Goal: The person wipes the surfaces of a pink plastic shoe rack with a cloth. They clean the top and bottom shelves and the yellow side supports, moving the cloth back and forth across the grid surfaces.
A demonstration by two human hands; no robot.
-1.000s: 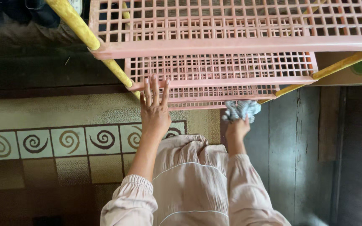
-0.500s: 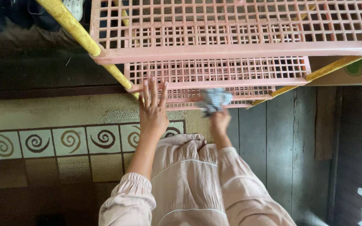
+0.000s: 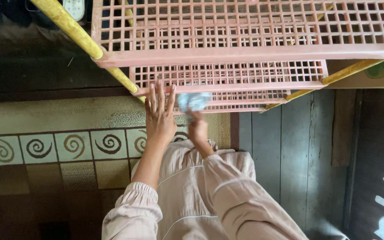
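Right hand [image 3: 198,129] bunches a crumpled, blurred grey-white cloth [image 3: 194,101] against the pink lattice shelf [image 3: 245,94] — left hand [image 3: 159,116] just beside, fingers spread flat.

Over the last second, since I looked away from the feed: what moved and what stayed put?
The right hand, gripping a cloth, slid leftward along the lowest pink shelf edge, from near its right end to just beside the left hand. The left hand stayed flat, fingers spread, against the rack's left corner; nothing was picked up or let go.
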